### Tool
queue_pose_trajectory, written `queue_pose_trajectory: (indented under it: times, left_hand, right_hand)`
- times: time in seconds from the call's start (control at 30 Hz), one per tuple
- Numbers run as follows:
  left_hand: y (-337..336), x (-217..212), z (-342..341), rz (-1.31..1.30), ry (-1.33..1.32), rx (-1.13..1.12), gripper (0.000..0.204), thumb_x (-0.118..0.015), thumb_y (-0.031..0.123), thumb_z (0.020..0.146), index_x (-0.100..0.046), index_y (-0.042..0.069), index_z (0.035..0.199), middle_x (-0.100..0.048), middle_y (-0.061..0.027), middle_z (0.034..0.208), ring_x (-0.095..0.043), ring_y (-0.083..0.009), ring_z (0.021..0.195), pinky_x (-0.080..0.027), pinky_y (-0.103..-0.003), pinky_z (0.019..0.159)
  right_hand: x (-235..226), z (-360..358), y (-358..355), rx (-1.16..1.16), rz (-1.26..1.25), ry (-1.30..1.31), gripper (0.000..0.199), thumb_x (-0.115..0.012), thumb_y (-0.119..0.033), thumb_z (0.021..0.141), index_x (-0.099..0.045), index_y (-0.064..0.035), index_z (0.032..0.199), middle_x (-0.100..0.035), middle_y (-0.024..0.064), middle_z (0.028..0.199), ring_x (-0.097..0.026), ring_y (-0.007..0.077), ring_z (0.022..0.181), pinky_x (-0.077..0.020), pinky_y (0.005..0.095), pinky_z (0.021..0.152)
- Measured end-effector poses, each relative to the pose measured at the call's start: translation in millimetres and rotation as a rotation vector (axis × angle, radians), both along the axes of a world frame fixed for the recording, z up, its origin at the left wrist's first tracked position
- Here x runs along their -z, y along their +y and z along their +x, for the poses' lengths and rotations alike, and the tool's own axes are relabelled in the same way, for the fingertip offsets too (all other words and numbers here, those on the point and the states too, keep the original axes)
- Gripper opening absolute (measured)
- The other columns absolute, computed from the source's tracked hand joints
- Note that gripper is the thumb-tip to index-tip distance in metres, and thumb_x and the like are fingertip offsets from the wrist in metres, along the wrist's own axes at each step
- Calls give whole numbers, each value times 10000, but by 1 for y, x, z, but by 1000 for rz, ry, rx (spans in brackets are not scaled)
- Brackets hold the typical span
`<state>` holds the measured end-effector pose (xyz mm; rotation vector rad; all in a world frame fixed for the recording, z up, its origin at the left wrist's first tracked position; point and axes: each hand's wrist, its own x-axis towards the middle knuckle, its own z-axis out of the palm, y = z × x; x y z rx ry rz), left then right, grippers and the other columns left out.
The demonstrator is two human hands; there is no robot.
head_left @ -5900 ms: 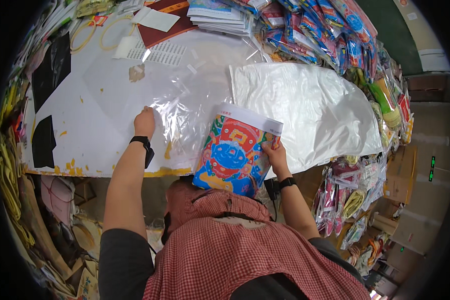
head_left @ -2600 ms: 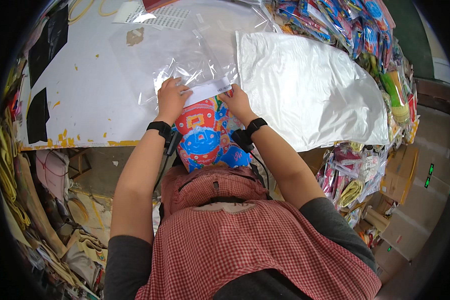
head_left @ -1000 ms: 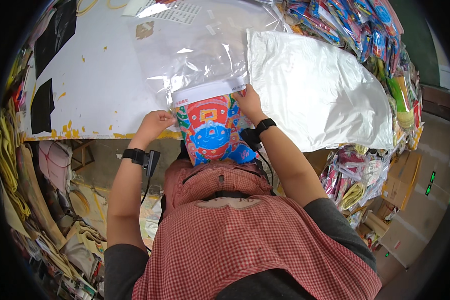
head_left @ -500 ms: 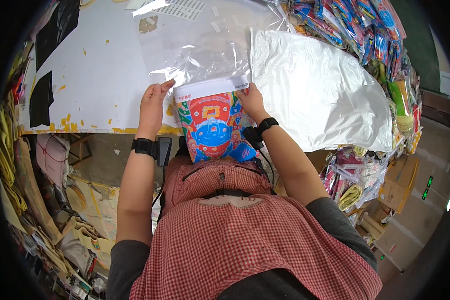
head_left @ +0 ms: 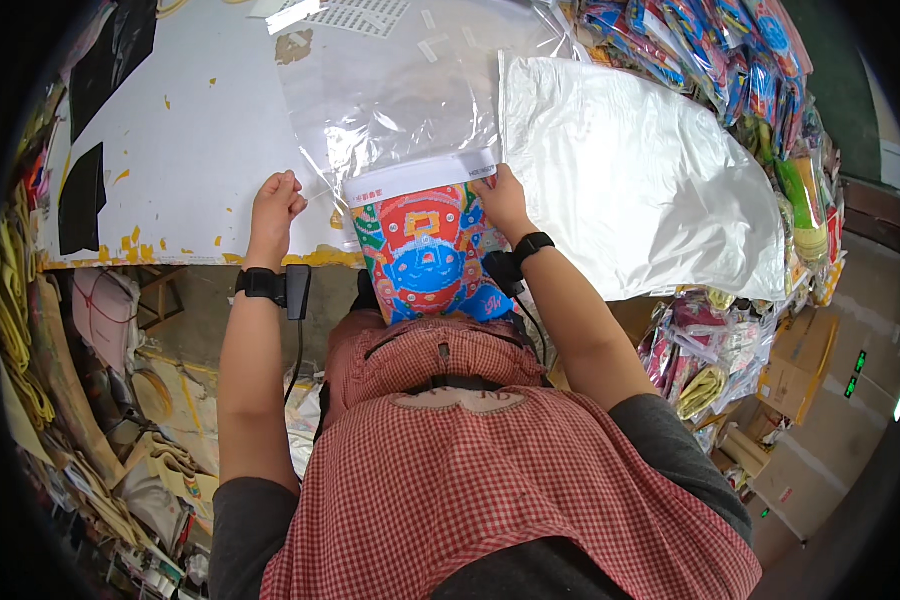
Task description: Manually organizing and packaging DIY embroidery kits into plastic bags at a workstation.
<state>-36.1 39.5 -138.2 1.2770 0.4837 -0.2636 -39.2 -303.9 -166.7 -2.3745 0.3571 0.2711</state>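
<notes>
A colourful flat package (head_left: 425, 245) in red, blue and green, with a white band across its top, hangs over the near table edge toward my lap. My right hand (head_left: 503, 203) pinches its upper right corner, thumb on the front. Beyond the band, clear plastic film (head_left: 410, 120) spreads over the table; it looks joined to the package, though I cannot be sure. My left hand (head_left: 278, 208) is off to the left above the table edge, apart from the package, with its fingers curled together. What they hold, if anything, does not show.
To the right lies a large white plastic sack (head_left: 640, 180) on the table (head_left: 205, 130). Many bagged colourful packages (head_left: 700, 50) are piled at the far right. Black tape patches (head_left: 82, 200) mark the left side. Cardboard boxes (head_left: 798, 365) stand on the floor at right.
My left hand has moved left and slightly nearer, away from the package's upper left corner, and its fingers have curled in. My right hand still grips the other corner.
</notes>
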Motion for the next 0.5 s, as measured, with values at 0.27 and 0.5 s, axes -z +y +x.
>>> queue_pose_trajectory:
  times: [0.27, 0.5]
  left_hand:
    - [2, -11, -5, -189, 103, -234, 216, -482, 230, 917, -454, 73, 773, -305, 34, 571, -316, -89, 519, -394, -261, 632]
    - [6, -16, 4, -307, 91, -357, 221, -450, 213, 932, -439, 55, 779, -288, 21, 551, -274, -91, 478, -410, -272, 627]
  right_hand:
    - [8, 0, -1, 8, 47, -61, 316, -650, -228, 731, -521, 1, 905, -612, 227, 827, -586, 392, 803, -465, 432, 682]
    - [3, 1, 1, 10, 65, -32, 335, -663, -227, 724, -532, -2, 934, -613, 223, 856, -589, 379, 826, -465, 419, 697]
